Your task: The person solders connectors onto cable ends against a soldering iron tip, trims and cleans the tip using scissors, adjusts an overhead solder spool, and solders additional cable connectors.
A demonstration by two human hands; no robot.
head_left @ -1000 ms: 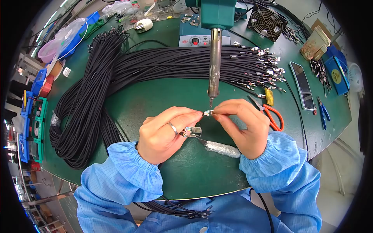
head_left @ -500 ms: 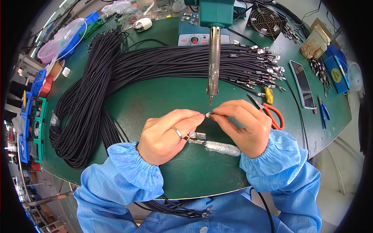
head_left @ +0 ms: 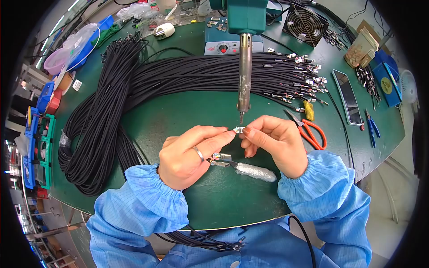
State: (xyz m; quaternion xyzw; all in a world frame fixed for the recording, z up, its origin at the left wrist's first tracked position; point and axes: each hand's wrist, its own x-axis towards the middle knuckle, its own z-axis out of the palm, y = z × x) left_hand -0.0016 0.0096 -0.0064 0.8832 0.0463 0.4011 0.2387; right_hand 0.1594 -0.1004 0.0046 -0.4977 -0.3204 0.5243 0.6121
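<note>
Tub (head_left: pixel 361 50), far R of table (head_left: pixel 223 201): cloudy walls, contents brownish (prob. small parts; view poor). Pink bowl (head_left: pixel 54 64) and blue tray (head_left: pixel 94 39) at far L, the tray w/ green cloth (head_left: pixel 108 34); blue bins (head_left: pixel 30 154) and green bins (head_left: pixel 46 149) along L edge. Cables (head_left: pixel 192 73) (black, looped at L) lie beyond the hands. Iron (head_left: pixel 244 80) stands in the way above the connector (head_left: pixel 238 130), tip near it, apart. L hand (head_left: pixel 183 158) pinches the connector's L end, w/ two plugs (head_left: pixel 222 157) beneath its fingers; R hand (head_left: pixel 279 145), thumb and fingers closed, grips the R end. Wrapped knife (head_left: pixel 256 172) between wrists; orange pliers (head_left: pixel 315 134) beside R hand.
</note>
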